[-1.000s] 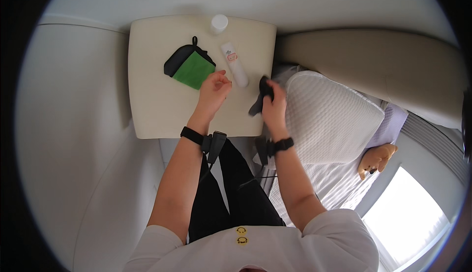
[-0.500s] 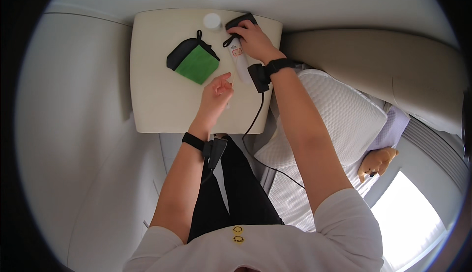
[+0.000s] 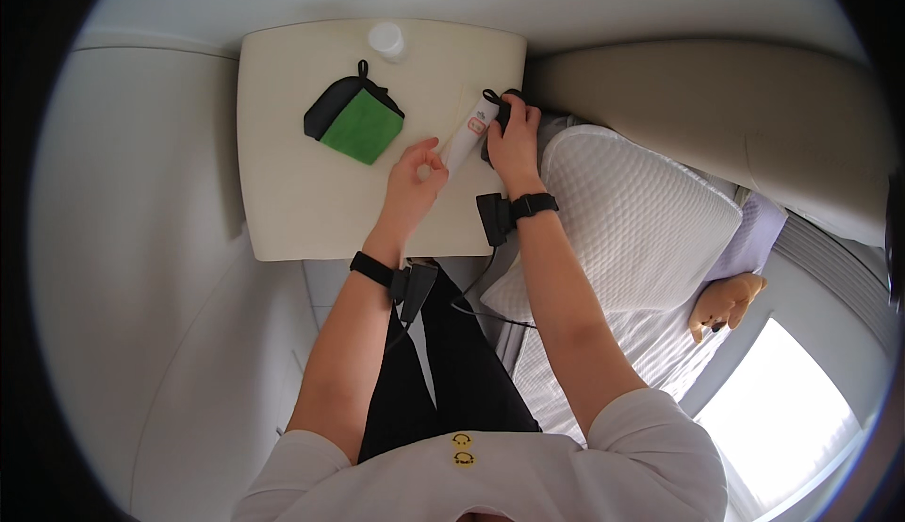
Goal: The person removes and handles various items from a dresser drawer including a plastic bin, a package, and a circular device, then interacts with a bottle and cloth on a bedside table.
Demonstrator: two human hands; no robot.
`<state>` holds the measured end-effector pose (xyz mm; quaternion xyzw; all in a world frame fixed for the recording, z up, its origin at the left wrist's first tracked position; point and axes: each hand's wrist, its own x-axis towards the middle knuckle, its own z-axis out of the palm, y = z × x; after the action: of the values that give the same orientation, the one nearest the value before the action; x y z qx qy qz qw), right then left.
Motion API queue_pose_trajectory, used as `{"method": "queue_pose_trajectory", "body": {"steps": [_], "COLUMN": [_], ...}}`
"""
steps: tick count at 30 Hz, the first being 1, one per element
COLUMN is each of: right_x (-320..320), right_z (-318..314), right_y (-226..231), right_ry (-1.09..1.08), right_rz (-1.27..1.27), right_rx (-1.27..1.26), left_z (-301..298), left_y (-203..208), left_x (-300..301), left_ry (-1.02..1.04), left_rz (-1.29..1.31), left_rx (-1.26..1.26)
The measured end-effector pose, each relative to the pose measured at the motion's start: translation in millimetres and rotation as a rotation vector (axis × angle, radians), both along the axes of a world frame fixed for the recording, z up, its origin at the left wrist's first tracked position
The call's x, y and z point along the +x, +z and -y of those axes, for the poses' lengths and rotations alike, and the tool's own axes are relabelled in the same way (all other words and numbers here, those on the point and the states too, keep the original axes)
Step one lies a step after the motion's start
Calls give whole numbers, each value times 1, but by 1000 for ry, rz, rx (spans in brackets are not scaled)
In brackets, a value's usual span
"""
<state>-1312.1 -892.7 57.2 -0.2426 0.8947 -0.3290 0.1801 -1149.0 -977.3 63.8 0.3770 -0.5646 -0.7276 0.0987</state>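
My right hand point(image 3: 515, 140) is closed round a dark case or pouch point(image 3: 510, 99) at the right edge of the cream table; fingers cover most of it. A small black loop sticks out on its left. Beside it, a slim white packet point(image 3: 464, 140) with a red printed patch lies slanted, its lower end near my left hand point(image 3: 415, 182). My left thumb and forefinger are pinched together; anything between them is too small to make out. Left of both hands lies a green and black zip pouch point(image 3: 363, 126) with a black loop.
A white lidded jar point(image 3: 386, 41) stands at the table's point(image 3: 292, 211) far edge. To the right are a quilted white pillow point(image 3: 636, 211), a padded headboard point(image 3: 726, 98) and a brown plush toy point(image 3: 727, 305). A black cable point(image 3: 490, 314) hangs from my right wrist device.
My right hand has drawn the dark case from the far right corner nearer along the right edge. The white packet has swung to a steeper slant. My left hand has barely moved.
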Motion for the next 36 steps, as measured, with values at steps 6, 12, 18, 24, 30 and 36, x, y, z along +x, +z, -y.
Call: {"method": "queue_pose_trajectory", "body": {"steps": [6, 12, 18, 24, 30, 36], "right_x": [11, 66, 48, 38, 79, 98], "right_z": [-11, -31, -29, -25, -54, -41], "right_y": [-3, -5, -10, -13, -17, -3], "right_ry": [-73, -21, -16, -128, -135, -165], "right_rz": [23, 139, 129, 169, 182, 236], "right_rx": [29, -97, -143, -202, -90, -76], "left_z": [-25, -37, -28, -12, 2, 39], "left_y": [7, -17, -24, -29, -11, 6], "left_x": [7, 10, -9, -30, -27, 16], "left_ry": [60, 161, 95, 93, 81, 195], "left_rz": [20, -73, -112, -205, -216, -186], "left_rx": [83, 170, 175, 271, 99, 123]}}
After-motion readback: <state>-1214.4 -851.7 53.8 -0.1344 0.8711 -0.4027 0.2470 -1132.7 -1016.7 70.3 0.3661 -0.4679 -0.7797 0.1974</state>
